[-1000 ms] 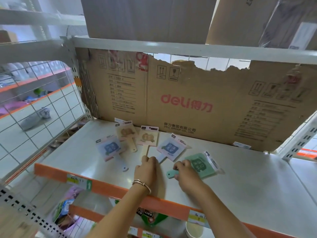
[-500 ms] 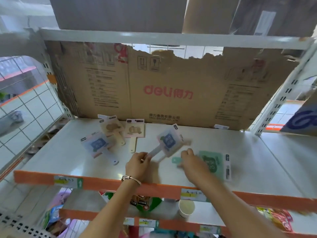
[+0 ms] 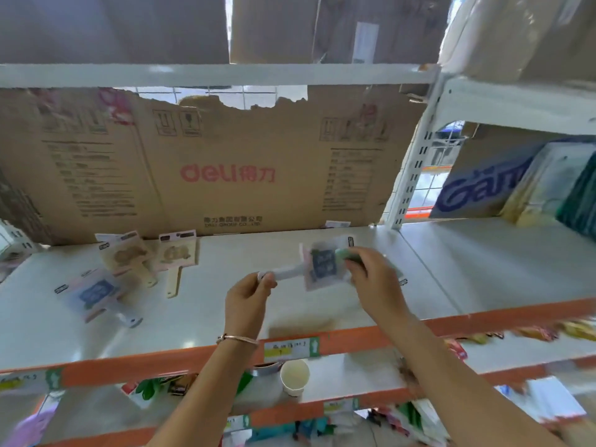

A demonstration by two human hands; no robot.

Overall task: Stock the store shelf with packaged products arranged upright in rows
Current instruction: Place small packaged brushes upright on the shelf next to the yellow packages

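White-handled blue pack (image 3: 317,267) hung between both hands above the shelf (image 3: 206,321): the left hand (image 3: 246,296) pinched its handle end, while the right hand (image 3: 375,283) curled round what seemed a green pack (image 3: 343,254), blurred. Other packs (image 3: 93,293) lay flat left of the left hand.

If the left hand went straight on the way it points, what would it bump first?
Probably the deli cardboard behind the shelf. The left hand, gripping a white handle, has only bare shelf ahead, though blur hides depth.
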